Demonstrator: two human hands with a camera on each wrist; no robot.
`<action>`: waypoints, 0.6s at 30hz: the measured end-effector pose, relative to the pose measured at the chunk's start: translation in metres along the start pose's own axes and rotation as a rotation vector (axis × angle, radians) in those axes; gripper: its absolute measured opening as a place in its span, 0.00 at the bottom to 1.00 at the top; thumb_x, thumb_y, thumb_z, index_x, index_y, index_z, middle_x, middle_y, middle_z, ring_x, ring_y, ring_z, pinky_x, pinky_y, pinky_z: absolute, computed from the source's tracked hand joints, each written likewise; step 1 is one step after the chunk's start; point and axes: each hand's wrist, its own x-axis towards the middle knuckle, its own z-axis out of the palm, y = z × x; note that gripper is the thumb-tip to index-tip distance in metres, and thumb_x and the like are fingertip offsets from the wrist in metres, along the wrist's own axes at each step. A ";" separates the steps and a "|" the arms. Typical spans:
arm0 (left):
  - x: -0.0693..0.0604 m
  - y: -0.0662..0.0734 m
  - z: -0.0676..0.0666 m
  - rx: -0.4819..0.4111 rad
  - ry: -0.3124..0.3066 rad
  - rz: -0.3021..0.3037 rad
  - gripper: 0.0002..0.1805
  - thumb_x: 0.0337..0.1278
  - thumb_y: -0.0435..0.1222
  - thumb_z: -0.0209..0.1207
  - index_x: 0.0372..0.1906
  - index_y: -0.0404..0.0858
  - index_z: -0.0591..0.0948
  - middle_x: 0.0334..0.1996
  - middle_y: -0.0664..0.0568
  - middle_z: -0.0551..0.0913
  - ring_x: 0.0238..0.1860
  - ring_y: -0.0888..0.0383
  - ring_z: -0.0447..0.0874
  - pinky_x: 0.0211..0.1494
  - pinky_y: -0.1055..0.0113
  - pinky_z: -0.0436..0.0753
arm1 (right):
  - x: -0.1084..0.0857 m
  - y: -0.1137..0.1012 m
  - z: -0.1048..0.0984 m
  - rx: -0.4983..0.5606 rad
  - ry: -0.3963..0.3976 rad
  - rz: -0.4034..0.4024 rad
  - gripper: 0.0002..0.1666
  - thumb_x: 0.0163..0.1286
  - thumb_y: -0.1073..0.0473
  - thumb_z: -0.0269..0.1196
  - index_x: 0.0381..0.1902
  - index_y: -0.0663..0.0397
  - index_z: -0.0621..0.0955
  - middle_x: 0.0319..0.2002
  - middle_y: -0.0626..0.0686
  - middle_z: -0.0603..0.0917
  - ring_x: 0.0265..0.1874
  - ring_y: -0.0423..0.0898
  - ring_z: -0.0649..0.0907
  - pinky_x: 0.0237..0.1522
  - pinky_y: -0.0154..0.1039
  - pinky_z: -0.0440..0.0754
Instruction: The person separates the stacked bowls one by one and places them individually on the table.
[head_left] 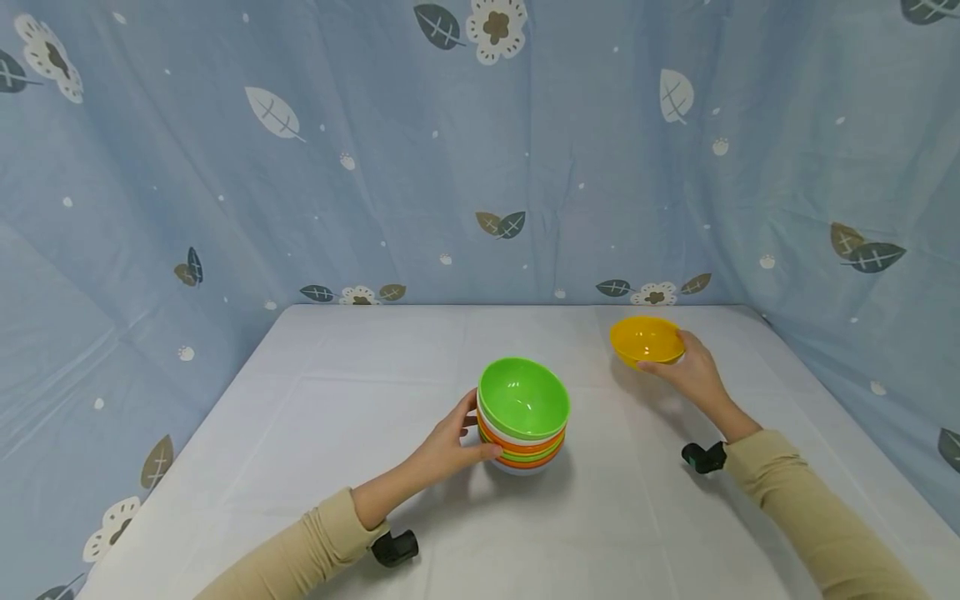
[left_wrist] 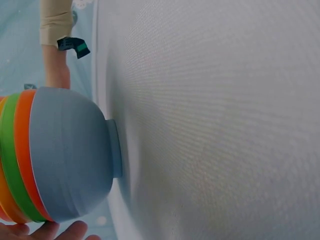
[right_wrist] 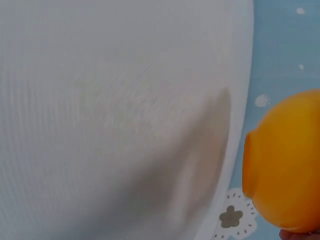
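In the middle of the head view is a nested stack of bowls with a green bowl point(head_left: 523, 398) on top. Below it show white, orange, yellow and green rims, and the lowest is a pale blue-grey bowl point(left_wrist: 75, 155). My left hand point(head_left: 450, 450) grips the stack from its left side, thumb at the front. Toward the table's far right, my right hand point(head_left: 696, 371) holds a yellow bowl point(head_left: 645, 339) by its right side, mouth upward. The right wrist view has this bowl's foot apart from the table, with a shadow below.
A white cloth covers the table point(head_left: 360, 392). Behind it and along both sides hangs a blue curtain point(head_left: 420, 167) printed with leaves and flowers. Each wrist carries a small black device, one on the left point(head_left: 395, 548) and one on the right point(head_left: 703, 457).
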 end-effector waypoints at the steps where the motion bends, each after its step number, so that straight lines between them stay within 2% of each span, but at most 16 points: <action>1: 0.000 -0.001 0.000 -0.002 -0.002 0.001 0.45 0.50 0.34 0.63 0.69 0.32 0.51 0.62 0.36 0.64 0.58 0.38 0.67 0.57 0.41 0.67 | 0.001 0.001 0.000 -0.006 -0.001 0.000 0.59 0.53 0.42 0.67 0.65 0.77 0.51 0.63 0.76 0.56 0.61 0.70 0.60 0.59 0.64 0.58; 9: 0.001 -0.002 0.000 -0.004 -0.014 0.014 0.45 0.51 0.35 0.63 0.70 0.33 0.51 0.63 0.37 0.63 0.58 0.39 0.67 0.58 0.41 0.66 | 0.007 0.009 0.002 -0.064 -0.009 0.021 0.59 0.52 0.42 0.67 0.64 0.77 0.54 0.60 0.75 0.60 0.58 0.69 0.63 0.58 0.63 0.60; 18: 0.001 -0.003 -0.001 0.000 -0.023 0.023 0.45 0.51 0.35 0.63 0.70 0.33 0.50 0.64 0.38 0.63 0.59 0.39 0.67 0.58 0.42 0.66 | 0.007 0.016 0.001 -0.037 -0.037 0.024 0.57 0.53 0.42 0.66 0.64 0.78 0.54 0.59 0.75 0.61 0.57 0.68 0.64 0.57 0.63 0.61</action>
